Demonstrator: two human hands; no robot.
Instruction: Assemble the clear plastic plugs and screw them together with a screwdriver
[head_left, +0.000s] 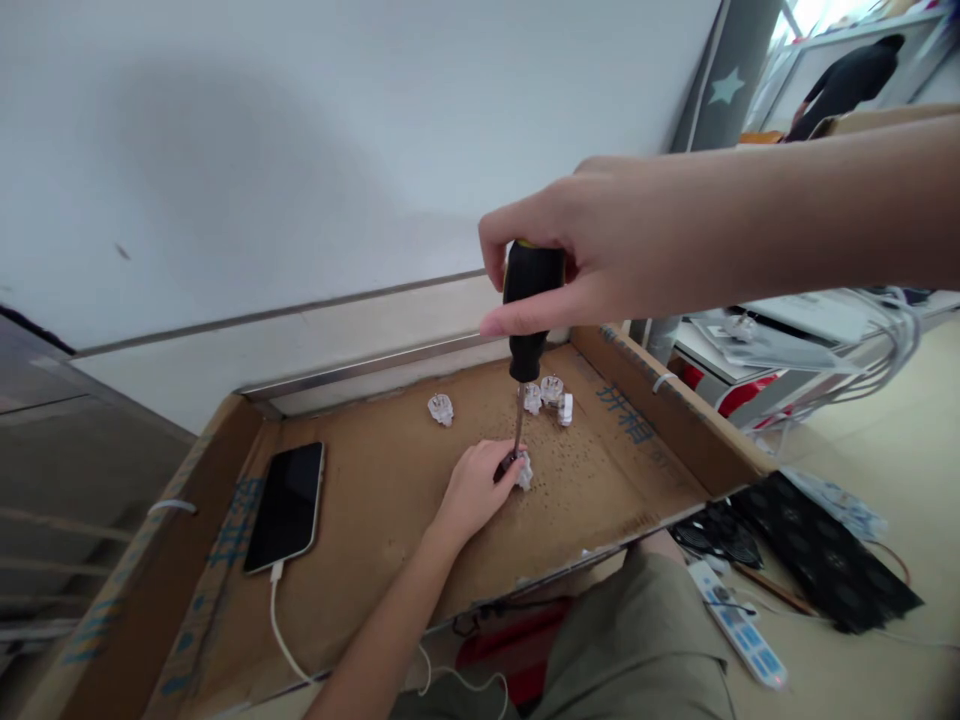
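Free lane between phone (286, 507) and left hand (474, 487); plugs (551, 389) obstruct beyond screwdriver (526, 358).

Your right hand (589, 235) hides part of the screwdriver (528, 355); the right edge cuts off your forearm (757, 220). Your left hand (478, 490) partly covers a white plug (526, 472), where the screwdriver's tip is lost to view. Specks (574, 460) on the cardboard (375, 490) are too small to identify. A distant person (851, 85) looks blurred.
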